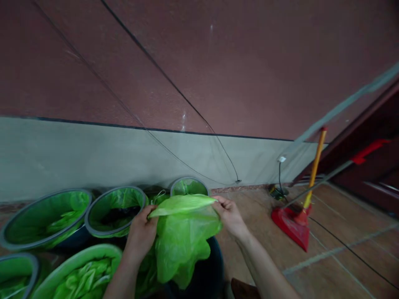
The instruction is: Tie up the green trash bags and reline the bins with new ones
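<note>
My left hand and my right hand both grip the top edge of a light green plastic bag, stretched flat between them. The bag hangs down over a dark bin right in front of me, whose rim shows bare. My forearms reach in from the bottom of the view.
Several grey-rimmed bins lined with green bags stand in rows at the left along the grey and maroon wall. A red dustpan with a yellow handle rests on the tiled floor at the right. Black cables run across the wall and floor.
</note>
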`<state>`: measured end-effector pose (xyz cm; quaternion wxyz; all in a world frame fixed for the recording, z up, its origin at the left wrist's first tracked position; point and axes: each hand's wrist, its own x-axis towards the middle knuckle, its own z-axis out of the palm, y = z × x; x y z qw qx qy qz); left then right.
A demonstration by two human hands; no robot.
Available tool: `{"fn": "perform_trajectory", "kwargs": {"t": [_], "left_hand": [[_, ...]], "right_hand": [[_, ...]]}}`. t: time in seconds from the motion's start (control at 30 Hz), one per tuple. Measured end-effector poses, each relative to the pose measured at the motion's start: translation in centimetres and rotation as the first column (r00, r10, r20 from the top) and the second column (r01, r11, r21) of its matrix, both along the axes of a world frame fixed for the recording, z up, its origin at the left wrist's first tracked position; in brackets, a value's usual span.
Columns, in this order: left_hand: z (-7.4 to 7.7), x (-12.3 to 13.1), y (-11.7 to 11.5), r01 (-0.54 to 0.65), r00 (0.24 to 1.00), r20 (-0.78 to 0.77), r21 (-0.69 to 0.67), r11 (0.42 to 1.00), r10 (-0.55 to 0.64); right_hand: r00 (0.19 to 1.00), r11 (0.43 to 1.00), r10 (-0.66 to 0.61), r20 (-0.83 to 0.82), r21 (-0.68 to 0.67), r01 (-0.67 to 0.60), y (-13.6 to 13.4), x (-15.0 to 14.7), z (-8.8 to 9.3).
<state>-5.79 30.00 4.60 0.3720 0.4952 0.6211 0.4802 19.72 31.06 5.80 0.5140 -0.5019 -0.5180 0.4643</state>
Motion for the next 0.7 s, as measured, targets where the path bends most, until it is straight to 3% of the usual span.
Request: {"fn": "perform_trajectory", "kwargs": {"t": [0.13,0.23,0.33,0.4,0.5,0.6,0.7], "left_hand": [[1.0,0.6,-1.1,0.075,0.952,0.302,-0.060,0.995,-0.053],[2.5,2.0,-2.6,0.207,0.854,0.512,-0.171,0.963,-0.093],[3.5,3.7,-3.8,0.307,0.779,0.621,-0.259,0.916,-0.086],[3.5,4.8,-4.2,0.293,0.758,0.652,-0.286,0.912,-0.039],[2.9,6.4,-4.3,0.191,0.761,0.644,-0.334,0.923,0.076],[2.2,7.7,-4.6,0.099,0.763,0.620,-0.392,0.915,0.183],[2.1,8.7,-5.2,0.096,0.722,0.656,-0.409,0.907,0.220]], "right_hand": [[0.991,0.991,-0.064,-0.122,-0.128,0.048,-1.4,3.7,-1.1],[0.995,0.981,-0.096,-0.027,-0.169,0.090,-2.0,5.8,-2.7],[0.957,0.977,-0.185,0.226,-0.066,0.204,-2.1,7.4,-4.0],[0.885,0.949,-0.308,0.351,0.051,0.310,-2.4,8.0,-4.1],[0.866,0.917,-0.395,0.306,0.181,0.355,-3.8,7.9,-2.9],[0.951,0.961,-0.228,0.208,0.208,0.185,-6.6,6.5,-1.1],[0.943,0.984,0.064,0.327,0.135,-0.114,-9.8,3.9,-0.7]]}}
